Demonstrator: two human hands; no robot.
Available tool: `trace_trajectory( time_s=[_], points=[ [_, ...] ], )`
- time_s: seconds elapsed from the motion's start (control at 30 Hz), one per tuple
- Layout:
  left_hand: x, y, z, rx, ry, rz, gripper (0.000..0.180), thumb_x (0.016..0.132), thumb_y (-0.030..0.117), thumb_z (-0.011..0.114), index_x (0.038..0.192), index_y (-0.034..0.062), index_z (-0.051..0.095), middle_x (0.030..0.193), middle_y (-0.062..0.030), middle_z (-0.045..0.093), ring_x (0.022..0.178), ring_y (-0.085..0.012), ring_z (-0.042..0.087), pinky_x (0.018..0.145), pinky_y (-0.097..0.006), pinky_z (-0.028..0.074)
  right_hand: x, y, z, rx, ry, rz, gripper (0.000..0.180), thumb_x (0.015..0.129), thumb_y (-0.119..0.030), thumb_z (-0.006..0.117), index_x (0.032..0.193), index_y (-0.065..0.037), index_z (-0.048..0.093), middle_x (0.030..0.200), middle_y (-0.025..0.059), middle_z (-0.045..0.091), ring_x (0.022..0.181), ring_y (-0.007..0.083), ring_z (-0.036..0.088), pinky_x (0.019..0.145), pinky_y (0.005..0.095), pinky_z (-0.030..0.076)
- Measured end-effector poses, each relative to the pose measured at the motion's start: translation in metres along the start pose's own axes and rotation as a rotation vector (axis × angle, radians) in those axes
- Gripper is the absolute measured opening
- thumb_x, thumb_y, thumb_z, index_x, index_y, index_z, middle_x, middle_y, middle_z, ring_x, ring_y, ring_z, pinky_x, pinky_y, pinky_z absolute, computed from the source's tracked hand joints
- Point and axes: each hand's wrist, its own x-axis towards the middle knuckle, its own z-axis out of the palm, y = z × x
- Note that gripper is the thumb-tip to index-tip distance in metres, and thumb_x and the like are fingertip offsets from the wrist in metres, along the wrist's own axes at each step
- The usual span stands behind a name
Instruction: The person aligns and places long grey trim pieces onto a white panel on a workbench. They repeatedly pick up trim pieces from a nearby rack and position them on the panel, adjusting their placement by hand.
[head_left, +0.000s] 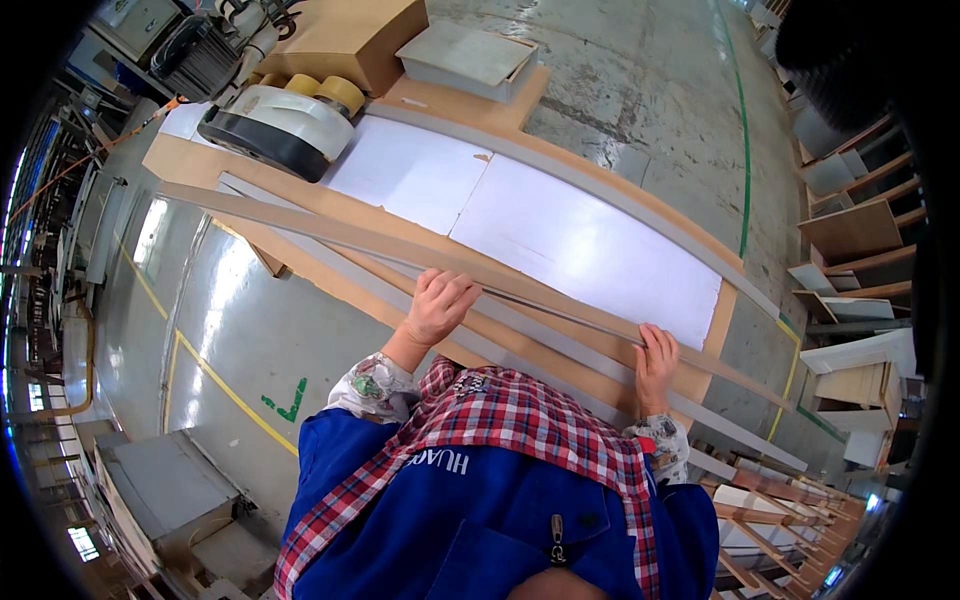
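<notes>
We see open white panels beyond the long grey strip, free for a hand to cross. At the far left end, a grey-and-white machine, tape rolls and a shallow tray block passage.

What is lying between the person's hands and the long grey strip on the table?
Nothing visible: the left hand and the right hand already rest directly on the long grey strip.
</notes>
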Motion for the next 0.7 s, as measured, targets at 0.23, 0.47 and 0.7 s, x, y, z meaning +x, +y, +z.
trace_trajectory(
  time_s=[0.23, 0.47, 0.7],
  points=[
    [-0.008, -0.007, 0.005, 0.107, -0.042, -0.142, 0.025, 0.07, 0.019, 0.071, 0.093, 0.016, 0.06, 0.096, 0.0028, 0.057, 0.09, -0.0156, 0.054, 0.086, -0.036, 0.034, 0.014, 0.017, -0.002, 0.03, -0.071, -0.047, 0.026, 0.079, -0.007, 0.063, 0.105, -0.007, 0.063, 0.098, 0.0076, 0.063, 0.095, 0.0273, 0.054, 0.086, 0.037, 0.042],
    [-0.025, -0.056, 0.006, 0.207, -0.268, -0.318, 0.05, 0.071, 0.028, 0.071, 0.116, 0.0139, 0.054, 0.115, -0.0027, 0.053, 0.112, -0.0198, 0.047, 0.092, -0.04, 0.031, 0.016, 0.063, 0.004, 0.152, -0.192, 0.126, 0.022, 0.076, -0.019, 0.068, 0.092, -0.004, 0.064, 0.081, 0.011, 0.062, 0.08, 0.0288, 0.055, 0.075, 0.0381, 0.043],
    [-0.048, -0.08, 0.043, 0.056, -0.394, -0.318, 0.05, 0.071, 0.023, 0.069, 0.118, 0.0137, 0.054, 0.113, -0.0052, 0.052, 0.106, -0.0243, 0.048, 0.092, -0.043, 0.033, 0.007, 0.087, 0.015, 0.114, -0.163, 0.23, 0.024, 0.076, -0.025, 0.07, 0.085, -0.003, 0.066, 0.078, 0.0124, 0.062, 0.074, 0.0271, 0.057, 0.068, 0.0358, 0.045]
  ],
)
